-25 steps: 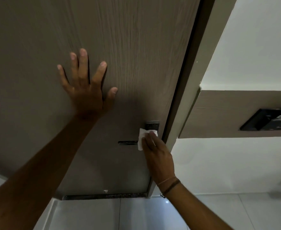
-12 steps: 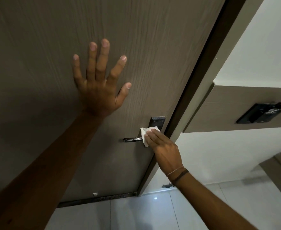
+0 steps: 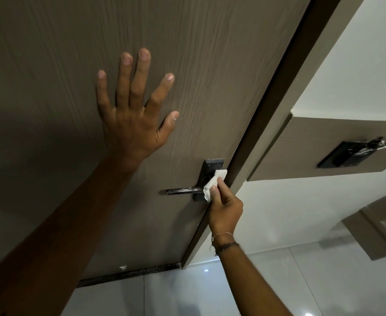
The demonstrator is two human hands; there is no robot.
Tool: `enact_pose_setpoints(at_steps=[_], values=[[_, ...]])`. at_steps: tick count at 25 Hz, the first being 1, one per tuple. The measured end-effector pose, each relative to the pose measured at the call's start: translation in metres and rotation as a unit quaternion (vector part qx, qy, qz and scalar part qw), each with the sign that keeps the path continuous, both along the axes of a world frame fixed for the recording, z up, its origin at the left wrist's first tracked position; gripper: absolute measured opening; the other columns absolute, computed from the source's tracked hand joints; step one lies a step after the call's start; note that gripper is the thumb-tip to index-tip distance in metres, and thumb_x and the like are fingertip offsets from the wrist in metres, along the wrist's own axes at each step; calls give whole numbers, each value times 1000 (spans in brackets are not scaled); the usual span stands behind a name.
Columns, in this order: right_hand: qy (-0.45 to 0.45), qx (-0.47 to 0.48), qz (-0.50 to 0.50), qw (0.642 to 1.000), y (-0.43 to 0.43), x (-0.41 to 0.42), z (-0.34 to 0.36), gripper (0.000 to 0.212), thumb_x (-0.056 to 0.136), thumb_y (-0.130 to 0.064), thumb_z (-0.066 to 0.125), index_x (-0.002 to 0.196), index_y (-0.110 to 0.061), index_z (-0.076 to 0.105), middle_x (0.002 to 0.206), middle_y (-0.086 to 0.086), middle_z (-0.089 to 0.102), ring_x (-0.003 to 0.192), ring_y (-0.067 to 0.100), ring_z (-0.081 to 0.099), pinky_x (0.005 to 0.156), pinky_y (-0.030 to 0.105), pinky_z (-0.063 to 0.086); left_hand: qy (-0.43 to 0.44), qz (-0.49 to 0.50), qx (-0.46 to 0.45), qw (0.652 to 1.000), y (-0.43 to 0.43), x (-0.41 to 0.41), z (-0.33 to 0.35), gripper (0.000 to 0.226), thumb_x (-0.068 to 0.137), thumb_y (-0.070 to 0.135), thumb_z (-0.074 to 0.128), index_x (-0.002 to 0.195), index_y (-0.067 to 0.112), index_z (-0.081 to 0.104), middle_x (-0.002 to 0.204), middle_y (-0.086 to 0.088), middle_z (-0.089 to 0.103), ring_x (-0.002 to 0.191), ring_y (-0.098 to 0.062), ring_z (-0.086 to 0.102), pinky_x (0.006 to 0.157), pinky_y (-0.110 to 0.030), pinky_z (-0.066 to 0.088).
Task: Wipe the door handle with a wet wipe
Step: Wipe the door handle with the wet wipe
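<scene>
A dark metal door handle [image 3: 182, 190] with a lever pointing left sits on a black backplate [image 3: 211, 169] near the right edge of a brown wooden door [image 3: 210, 65]. My right hand [image 3: 225, 208] pinches a folded white wet wipe [image 3: 213, 183] and presses it against the backplate where the lever joins it. The wipe covers the lower right part of the plate. My left hand [image 3: 135, 112] lies flat on the door above and left of the handle, fingers spread, holding nothing.
The door frame [image 3: 285, 103] runs diagonally right of the handle. Beyond it a white wall carries a brown panel [image 3: 324, 156] with a black latch fitting [image 3: 351, 153]. A white glossy tiled floor [image 3: 187, 290] lies below, and a dark threshold strip [image 3: 130, 274] runs under the door.
The view has tilted and shifted. My right hand has slid the wipe right along the lever onto the backplate, uncovering more of the lever. My left hand stays flat on the door.
</scene>
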State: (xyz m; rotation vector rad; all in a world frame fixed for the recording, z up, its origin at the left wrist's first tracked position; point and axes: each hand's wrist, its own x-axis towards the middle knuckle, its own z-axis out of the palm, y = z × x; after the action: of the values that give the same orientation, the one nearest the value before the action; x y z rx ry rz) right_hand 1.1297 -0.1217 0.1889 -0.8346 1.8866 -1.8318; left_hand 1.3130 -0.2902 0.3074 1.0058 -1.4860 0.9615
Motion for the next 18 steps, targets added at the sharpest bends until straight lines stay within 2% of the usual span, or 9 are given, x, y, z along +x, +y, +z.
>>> enact_pose_setpoints(at_steps=[3, 4, 6, 7, 8, 9, 13, 15, 18], values=[[-59, 23, 4, 998, -1, -2, -1, 34, 95, -12, 70, 129, -7, 69, 125, 2, 72, 117, 21, 68, 79, -2, 48, 1, -5, -2, 1000, 2, 0, 1, 81, 101, 67, 52, 170, 37, 23, 183, 0, 1, 170, -23, 2, 137, -54, -3], [-19, 25, 1, 999, 1, -3, 1, 34, 95, -11, 70, 128, -6, 70, 124, 2, 72, 117, 23, 68, 80, -2, 48, 0, -3, -2, 1000, 3, 1, 2, 81, 101, 67, 50, 171, 37, 22, 184, 0, 2, 170, -23, 1, 138, -54, -3], [195, 34, 49, 979, 6, -9, 5, 35, 93, -5, 71, 128, -5, 71, 127, 2, 70, 120, 24, 66, 94, 7, 49, -4, 1, 2, 1000, 5, 2, 3, 81, 102, 66, 51, 171, 38, 20, 182, -4, 11, 171, -23, 1, 138, -53, -5], [342, 62, 112, 931, 8, -13, 7, 37, 92, 0, 70, 129, -5, 70, 133, 6, 67, 126, 25, 62, 105, 19, 48, -6, 1, 7, 1000, 6, 2, 3, 82, 102, 66, 52, 171, 38, 18, 179, -6, 16, 171, -25, 4, 138, -52, -6], [473, 93, 169, 860, 9, -20, 10, 42, 89, 5, 71, 130, -5, 69, 139, 11, 64, 133, 28, 57, 112, 33, 46, -8, 0, 13, 1000, 8, 2, 4, 82, 102, 66, 53, 170, 38, 18, 176, -8, 21, 169, -27, 8, 138, -51, -7], [564, 108, 193, 796, 9, -28, 14, 48, 82, 8, 76, 128, -5, 70, 140, 14, 64, 134, 31, 56, 112, 43, 46, -8, -4, 17, 1000, 10, 1, 5, 81, 102, 67, 53, 170, 38, 19, 173, -9, 23, 166, -29, 11, 137, -51, -8], [721, 108, 205, 653, 2, -41, 30, 65, 52, -3, 98, 113, -4, 77, 118, 18, 76, 108, 39, 73, 97, 49, 53, -16, 1, 24, 1000, 14, 2, 8, 74, 103, 66, 51, 166, 35, 27, 170, -12, 27, 160, -33, 20, 136, -52, -5], [724, 115, 233, 639, -5, -30, 34, 57, 59, -7, 96, 114, -9, 77, 111, 16, 78, 100, 37, 75, 90, 46, 59, -20, 1, 28, 999, 15, 1, 9, 73, 104, 66, 50, 165, 35, 27, 170, -12, 27, 159, -34, 22, 135, -53, -4], [624, 129, 310, 705, -23, 7, 36, 40, 86, -7, 76, 125, -16, 74, 119, 11, 77, 105, 31, 74, 89, 41, 61, -20, 5, 30, 999, 16, 1, 9, 72, 104, 66, 49, 166, 35, 27, 170, -12, 26, 160, -33, 20, 136, -53, -5]])
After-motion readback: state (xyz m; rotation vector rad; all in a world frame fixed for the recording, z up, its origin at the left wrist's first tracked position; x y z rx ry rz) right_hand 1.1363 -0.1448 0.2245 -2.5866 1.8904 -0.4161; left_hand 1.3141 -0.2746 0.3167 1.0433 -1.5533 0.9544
